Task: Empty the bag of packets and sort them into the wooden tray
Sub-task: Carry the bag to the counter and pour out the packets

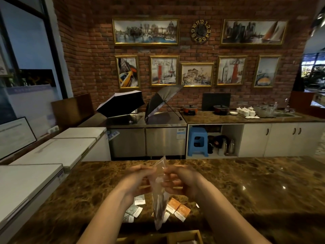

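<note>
A: hands?
B: left hand (139, 178) and right hand (177, 180) both pinch the clear bag (159, 196), held up between them, hanging narrow.
A: packets?
B: loose on the marble counter (246, 187) just below the hands: white packets (136, 207) under the left, orange packets (179, 208) under the right.
A: tray?
B: wooden tray (197, 234) nearest the person, below both wrists, partly cut off.

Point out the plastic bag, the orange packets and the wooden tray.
Plastic bag (159, 206): head view, on its clear hanging body below the hands.
Orange packets (182, 210): head view, on the orange face of the right-hand one.
Wooden tray (197, 234): head view, on its far rim.
</note>
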A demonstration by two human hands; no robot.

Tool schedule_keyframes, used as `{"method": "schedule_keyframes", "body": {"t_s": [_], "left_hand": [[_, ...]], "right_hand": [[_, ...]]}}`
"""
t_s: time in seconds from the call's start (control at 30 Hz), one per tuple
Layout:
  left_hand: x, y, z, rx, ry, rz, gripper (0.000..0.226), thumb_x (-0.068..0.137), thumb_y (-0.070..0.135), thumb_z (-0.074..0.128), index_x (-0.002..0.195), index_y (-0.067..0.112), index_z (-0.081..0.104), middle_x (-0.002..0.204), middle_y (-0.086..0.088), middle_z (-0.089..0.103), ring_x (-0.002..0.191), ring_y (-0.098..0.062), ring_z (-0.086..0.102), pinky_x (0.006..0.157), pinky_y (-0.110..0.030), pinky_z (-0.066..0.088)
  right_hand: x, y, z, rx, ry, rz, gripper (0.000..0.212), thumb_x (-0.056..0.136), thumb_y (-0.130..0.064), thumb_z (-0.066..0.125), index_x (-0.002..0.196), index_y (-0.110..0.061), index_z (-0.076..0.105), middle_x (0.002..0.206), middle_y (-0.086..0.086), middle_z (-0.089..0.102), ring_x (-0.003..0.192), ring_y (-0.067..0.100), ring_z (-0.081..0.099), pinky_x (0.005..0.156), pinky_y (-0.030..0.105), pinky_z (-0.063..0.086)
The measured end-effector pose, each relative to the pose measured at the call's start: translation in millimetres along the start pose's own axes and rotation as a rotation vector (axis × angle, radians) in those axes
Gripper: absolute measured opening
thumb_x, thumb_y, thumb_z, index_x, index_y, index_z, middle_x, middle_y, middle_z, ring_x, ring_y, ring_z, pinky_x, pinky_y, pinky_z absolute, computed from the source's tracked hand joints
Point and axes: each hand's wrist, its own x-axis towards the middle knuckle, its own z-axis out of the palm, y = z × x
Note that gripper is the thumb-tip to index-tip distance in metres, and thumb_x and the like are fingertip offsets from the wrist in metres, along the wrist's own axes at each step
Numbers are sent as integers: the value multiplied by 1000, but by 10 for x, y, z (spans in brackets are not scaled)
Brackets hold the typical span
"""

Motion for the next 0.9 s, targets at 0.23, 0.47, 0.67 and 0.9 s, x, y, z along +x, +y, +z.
{"method": "schedule_keyframes", "body": {"t_s": [0.23,0.47,0.67,0.9], "left_hand": [[117,28,-186,46,125,3,15,82,16,80,88,7,68,77,-10,75,65,-21,70,63,-35,60],[229,1,-200,443,224,49,10,87,31,74,88,22,69,95,-5,72,87,-24,68,61,-32,53],[199,54,-71,330,125,13,10,94,24,67,95,15,65,102,-9,72,80,-21,68,56,-34,59],[105,274,86,84,-49,52,19,96,22,63,106,6,62,107,-15,75,91,-35,71,82,-53,60]], "right_hand": [[62,-35,-239,-197,44,9,21,87,-8,66,108,-5,68,100,16,76,75,22,73,77,40,64],[67,-54,-302,-290,23,7,17,90,-12,66,105,-5,68,106,15,74,76,22,72,79,42,63],[170,140,-459,-148,-12,-69,51,94,-52,60,115,-7,65,96,14,73,79,26,69,72,41,59],[267,603,-596,-169,-123,104,53,95,-54,55,134,-17,52,123,19,67,106,34,70,94,57,56]]}}
